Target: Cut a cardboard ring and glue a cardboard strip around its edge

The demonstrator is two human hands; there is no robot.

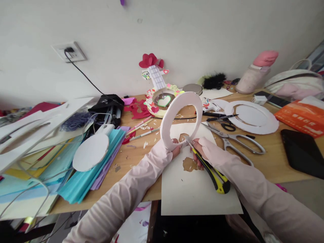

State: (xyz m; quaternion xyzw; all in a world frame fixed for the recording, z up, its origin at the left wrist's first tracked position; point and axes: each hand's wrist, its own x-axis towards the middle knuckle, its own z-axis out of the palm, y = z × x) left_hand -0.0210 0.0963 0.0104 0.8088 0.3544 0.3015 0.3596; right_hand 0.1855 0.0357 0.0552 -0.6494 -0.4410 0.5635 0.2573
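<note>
A white foam ring stands upright on edge over a white sheet on the wooden desk. My left hand, mostly under a pale pink sleeve, grips the ring at its bottom. My right hand is closed round a yellow and black utility knife, whose blade tip touches the ring's lower inner edge. The sheet has ragged holes cut through it under my hands.
Large silver scissors and small black scissors lie to the right, beside a flat white ring. A black tablet, an orange packet, stacked coloured paper, a white disc and a heart craft surround the work spot.
</note>
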